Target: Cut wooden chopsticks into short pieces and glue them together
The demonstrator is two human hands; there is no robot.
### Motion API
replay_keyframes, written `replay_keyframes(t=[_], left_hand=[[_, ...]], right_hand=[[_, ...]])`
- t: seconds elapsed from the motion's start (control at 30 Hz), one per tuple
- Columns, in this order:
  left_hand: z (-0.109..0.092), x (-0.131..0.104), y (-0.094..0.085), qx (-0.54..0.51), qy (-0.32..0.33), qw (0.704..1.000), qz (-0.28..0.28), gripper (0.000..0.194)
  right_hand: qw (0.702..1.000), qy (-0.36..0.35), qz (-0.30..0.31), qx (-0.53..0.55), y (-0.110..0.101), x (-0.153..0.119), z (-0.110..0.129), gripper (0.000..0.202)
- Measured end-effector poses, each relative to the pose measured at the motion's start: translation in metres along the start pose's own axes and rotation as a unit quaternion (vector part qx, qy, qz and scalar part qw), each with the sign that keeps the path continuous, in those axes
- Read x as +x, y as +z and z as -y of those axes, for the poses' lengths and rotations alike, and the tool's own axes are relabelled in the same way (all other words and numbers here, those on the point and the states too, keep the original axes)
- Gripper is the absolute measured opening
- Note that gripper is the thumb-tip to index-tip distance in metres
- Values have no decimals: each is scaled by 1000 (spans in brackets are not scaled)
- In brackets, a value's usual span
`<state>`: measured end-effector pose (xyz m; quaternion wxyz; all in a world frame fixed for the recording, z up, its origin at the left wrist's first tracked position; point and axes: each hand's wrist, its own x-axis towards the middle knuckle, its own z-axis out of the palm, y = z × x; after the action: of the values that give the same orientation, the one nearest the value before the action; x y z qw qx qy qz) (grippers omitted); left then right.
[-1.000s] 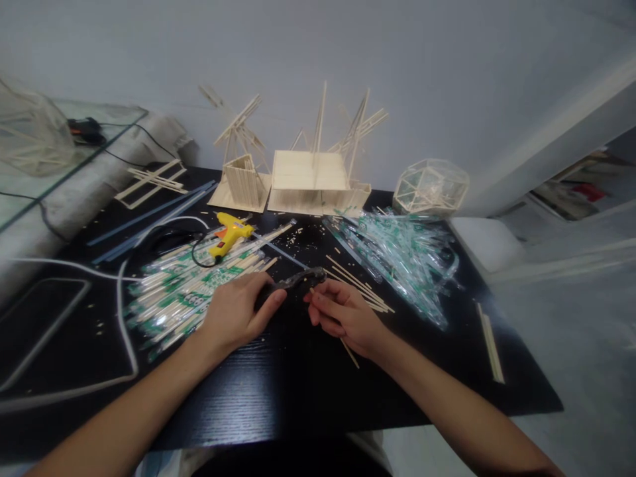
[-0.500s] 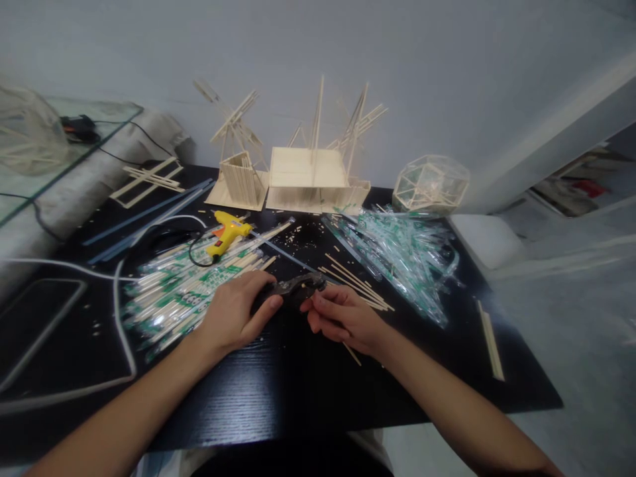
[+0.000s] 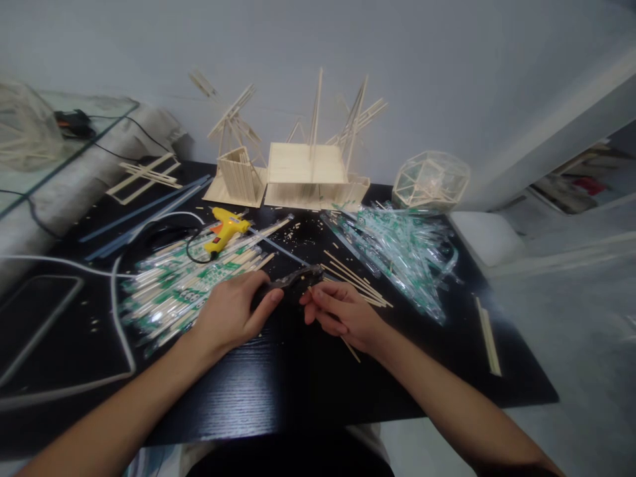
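Observation:
My left hand (image 3: 237, 306) is wrapped around the handles of a dark hand cutter (image 3: 291, 281), whose head points right. Just to the right of the cutter's head, my right hand (image 3: 342, 313) pinches a thin wooden stick (image 3: 350, 350). One end of the stick shows at the fingertips close to the jaws, and the rest comes out below the palm. Whether the jaws touch the stick I cannot tell. Several loose sticks (image 3: 358, 281) lie just beyond my right hand.
Wrapped chopsticks (image 3: 169, 291) and a yellow glue gun (image 3: 226, 232) lie left, with a white cable (image 3: 119, 324). Empty plastic wrappers (image 3: 402, 245) are heaped right. A wooden stick model (image 3: 305, 165) stands behind, beside a faceted stick frame (image 3: 432, 180). More sticks (image 3: 487, 334) lie far right.
The view has shifted slightly. My right fingertips have drawn a little away from the cutter's head, and both hands keep their grip.

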<state>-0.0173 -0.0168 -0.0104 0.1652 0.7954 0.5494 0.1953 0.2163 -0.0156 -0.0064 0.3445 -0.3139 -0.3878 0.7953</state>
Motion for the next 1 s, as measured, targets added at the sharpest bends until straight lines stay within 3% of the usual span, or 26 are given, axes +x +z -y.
replay_keyframes(t=[0.43, 1.0], left_hand=[[-13, 5, -3, 31, -81, 994, 66, 52], [-16, 5, -3, 118, -119, 982, 87, 68]], right_hand=[[995, -47, -76, -54, 0, 4, -8, 29], [997, -17, -74, -17, -1, 8, -15, 36]])
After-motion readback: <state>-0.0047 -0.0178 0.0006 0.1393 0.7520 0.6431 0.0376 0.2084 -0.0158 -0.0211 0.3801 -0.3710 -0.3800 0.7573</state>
